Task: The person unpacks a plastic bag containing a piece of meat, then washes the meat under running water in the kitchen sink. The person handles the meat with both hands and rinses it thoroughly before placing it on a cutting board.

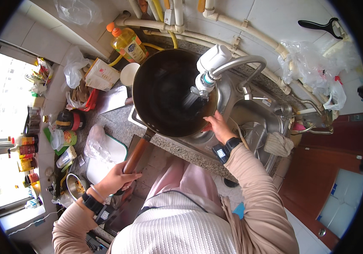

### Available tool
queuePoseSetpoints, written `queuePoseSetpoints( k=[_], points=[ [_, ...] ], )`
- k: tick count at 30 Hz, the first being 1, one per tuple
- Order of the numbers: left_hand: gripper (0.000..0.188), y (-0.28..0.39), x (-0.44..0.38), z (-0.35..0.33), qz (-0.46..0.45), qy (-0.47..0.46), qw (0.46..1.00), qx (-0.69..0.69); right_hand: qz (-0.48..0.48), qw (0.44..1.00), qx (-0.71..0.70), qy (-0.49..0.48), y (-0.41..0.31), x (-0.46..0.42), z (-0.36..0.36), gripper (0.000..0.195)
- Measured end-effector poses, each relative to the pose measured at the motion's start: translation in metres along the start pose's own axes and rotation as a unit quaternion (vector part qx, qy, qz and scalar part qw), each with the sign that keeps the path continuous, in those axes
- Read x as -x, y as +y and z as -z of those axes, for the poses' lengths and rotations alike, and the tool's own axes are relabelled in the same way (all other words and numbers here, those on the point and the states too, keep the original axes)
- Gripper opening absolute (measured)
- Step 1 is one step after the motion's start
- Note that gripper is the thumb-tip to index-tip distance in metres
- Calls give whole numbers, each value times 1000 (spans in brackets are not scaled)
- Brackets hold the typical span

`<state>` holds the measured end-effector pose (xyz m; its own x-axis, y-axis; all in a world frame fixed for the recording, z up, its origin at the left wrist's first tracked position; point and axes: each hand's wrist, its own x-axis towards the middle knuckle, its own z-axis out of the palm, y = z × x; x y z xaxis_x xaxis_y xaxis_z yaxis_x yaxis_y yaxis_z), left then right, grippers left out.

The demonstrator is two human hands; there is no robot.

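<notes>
A large dark wok (165, 92) lies over the left part of the steel sink, beneath a curved metal faucet (251, 60) with a white filter head (213, 60). Water streams from the filter head's outlet into the wok. My left hand (119, 179) is closed around the wok's wooden handle (137, 154). On the near right rim of the wok, my right hand (218, 127) grips the edge with thumb above and fingers below. The wok hides most of the left basin.
At the left stand a cleaver (114, 101), a white cutting board (97, 171), a plastic bag (97, 143) and several bottles and jars. Behind the wok is a dish soap bottle (130, 46). The right basin (253, 127) holds a wire rack, with a striped cloth (278, 144) on its edge.
</notes>
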<state>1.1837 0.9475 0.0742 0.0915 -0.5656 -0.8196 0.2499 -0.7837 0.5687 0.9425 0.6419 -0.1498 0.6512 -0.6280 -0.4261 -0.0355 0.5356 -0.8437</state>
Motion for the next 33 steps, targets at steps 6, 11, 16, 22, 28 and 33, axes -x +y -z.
queuePoseSetpoints(
  k=[6,11,16,22,28,33],
  points=[
    [17,44,35,18,120,-55,986,102,-136,991,-3,-2,-13,18,-22,23],
    [10,13,13,29,208,-211,912,286,-186,975,119,33,-80,60,-7,19],
    [15,-35,-17,3,192,-252,893,319,-182,957,221,50,-112,66,12,17],
    [20,-30,-22,-20,50,-124,981,138,-191,977,78,50,-65,43,27,25],
    [29,-6,-5,-14,-27,97,993,-56,-8,980,-30,198,-18,-29,10,21],
    [28,-10,5,-2,-90,211,960,-159,-138,955,-164,207,18,-80,-38,18]
  ],
)
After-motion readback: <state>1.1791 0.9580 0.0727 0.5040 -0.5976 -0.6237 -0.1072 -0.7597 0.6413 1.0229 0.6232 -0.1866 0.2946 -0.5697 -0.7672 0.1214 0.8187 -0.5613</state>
